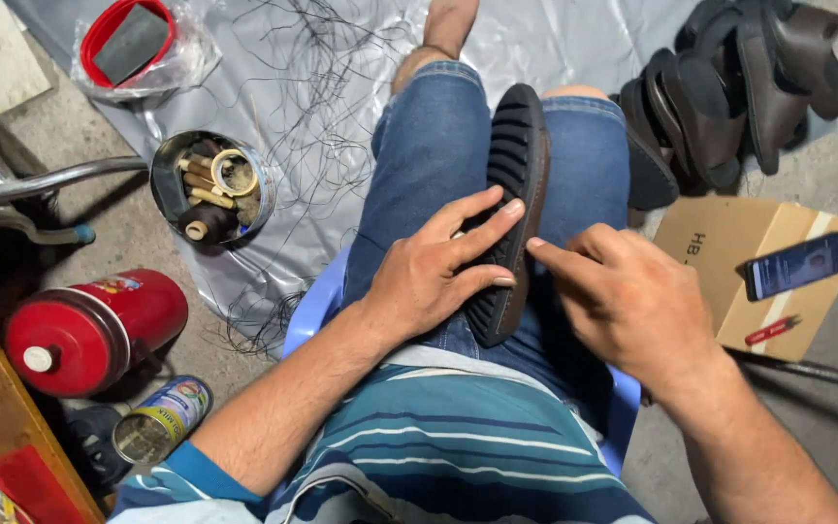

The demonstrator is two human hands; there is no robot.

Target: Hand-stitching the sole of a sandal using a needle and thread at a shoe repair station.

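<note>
A black ridged shoe sole [514, 175] stands on edge between my knees, resting on my blue jeans [434, 155]. My left hand [434, 272] lies flat against the sole's left face, fingers spread and gripping it. My right hand [623, 296] is at the sole's right side, its forefinger tip touching the edge near the lower half; whether it pinches anything small is hidden. I sit on a blue plastic stool [317, 306].
A round tin [210, 184] of thread spools sits at left on a grey sheet [584, 39] with loose black thread [312, 87]. Dark sandals [729, 92] are piled at top right. A phone [793, 264] and red lighter [773, 331] lie on cardboard [720, 243]. A red flask [89, 330] and can [159, 420] lie lower left.
</note>
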